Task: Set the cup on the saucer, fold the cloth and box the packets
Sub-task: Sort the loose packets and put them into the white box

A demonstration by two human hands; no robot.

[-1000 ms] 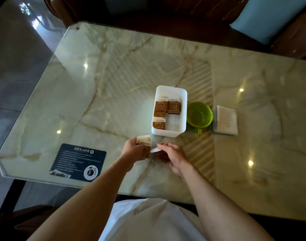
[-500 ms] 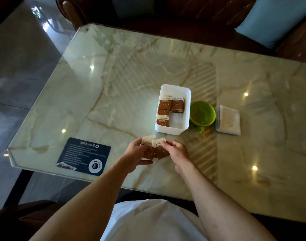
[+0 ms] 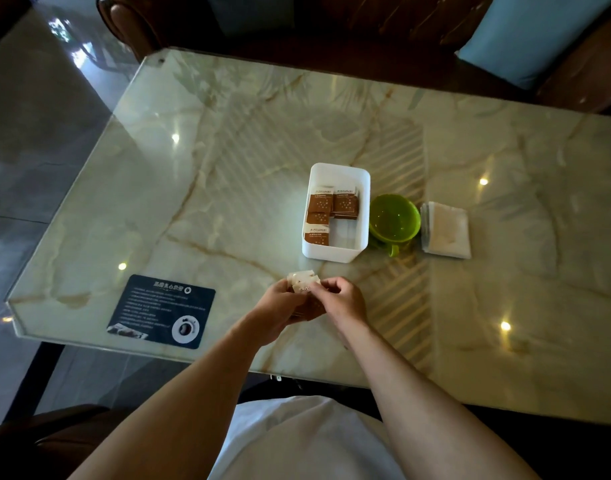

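Both hands meet just in front of the box (image 3: 335, 253): the left hand (image 3: 275, 311) and right hand (image 3: 342, 299) together pinch a few packets (image 3: 304, 284). More packets lie inside the box. The cup (image 3: 394, 220) stands touching the box's right side, the folded cloth (image 3: 446, 230) just beyond the cup.

Two bare forearms extend from the lower edge of the head view toward the table. No sleeve, watch, band or ring is visible on either arm. The left hand (image 3: 280, 308) and the right hand (image 3: 342, 299) are uncovered, without gloves. The fingernails are too small to assess. Between the forearms, at the bottom centre, a white garment (image 3: 297, 441) covers the torso. Its fabric is plain, with soft folds and no visible print, buttons or seams. The upper arms and shoulders lie outside the view.
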